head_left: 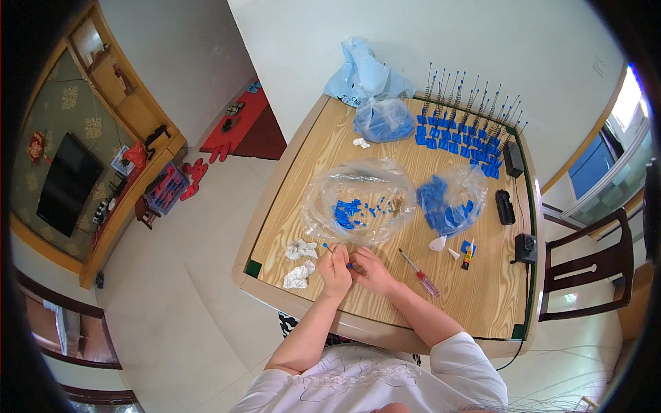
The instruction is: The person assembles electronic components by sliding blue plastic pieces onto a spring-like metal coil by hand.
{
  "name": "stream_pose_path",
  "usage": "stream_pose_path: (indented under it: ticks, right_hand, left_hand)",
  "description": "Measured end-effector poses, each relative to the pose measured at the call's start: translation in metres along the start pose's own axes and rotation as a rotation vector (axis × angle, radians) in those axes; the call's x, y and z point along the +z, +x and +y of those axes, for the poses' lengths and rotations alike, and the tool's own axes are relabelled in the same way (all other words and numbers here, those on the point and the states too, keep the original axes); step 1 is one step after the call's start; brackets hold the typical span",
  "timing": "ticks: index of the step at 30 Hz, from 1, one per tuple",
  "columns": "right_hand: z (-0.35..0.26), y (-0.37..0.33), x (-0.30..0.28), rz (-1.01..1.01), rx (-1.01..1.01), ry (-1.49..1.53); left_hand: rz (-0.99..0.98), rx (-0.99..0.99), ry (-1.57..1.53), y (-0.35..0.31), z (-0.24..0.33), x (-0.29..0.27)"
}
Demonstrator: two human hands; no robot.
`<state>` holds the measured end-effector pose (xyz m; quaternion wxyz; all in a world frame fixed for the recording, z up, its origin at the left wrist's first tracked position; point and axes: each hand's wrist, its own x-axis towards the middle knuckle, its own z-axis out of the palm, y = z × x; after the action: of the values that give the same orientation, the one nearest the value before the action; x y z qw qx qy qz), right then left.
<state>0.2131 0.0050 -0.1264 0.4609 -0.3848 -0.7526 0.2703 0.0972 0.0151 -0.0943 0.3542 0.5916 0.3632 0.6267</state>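
Note:
Near the table's front edge my two hands are close together. My left hand (334, 274) is closed on a thin rod with a small blue ball tip (325, 245) that sticks out past the fingers. My right hand (372, 272) has its fingers closed on a small blue piece (350, 266), mostly hidden between the hands. Just beyond them lies an opened clear plastic bag (317, 199) with small blue parts (348, 212) and some brownish bits. A screwdriver (426, 281) with a clear red handle rests to the right of my right hand.
Crumpled tissues (299, 275) lie left of my hands. A bag of blue parts (434, 199), a glue tube (468, 256) and white caps (438, 243) are to the right. Several blue-based spring assemblies (458, 138) stand at the far right. Black boxes (526, 248) line the right edge.

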Motion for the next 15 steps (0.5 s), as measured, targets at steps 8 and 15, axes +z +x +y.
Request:
stream_pose_path:
  ticks: [8,15]
  right_hand:
    - [-0.0006,0.0,-0.0003,0.0,0.004,0.004]
    - [0.0021,-0.0003,0.0008,0.0,-0.013,-0.009]
  left_hand:
    - [0.001,0.02,0.026,0.0011,0.0027,0.0003]
    - [0.0,0.016,0.024,0.0001,0.0009,-0.0002]
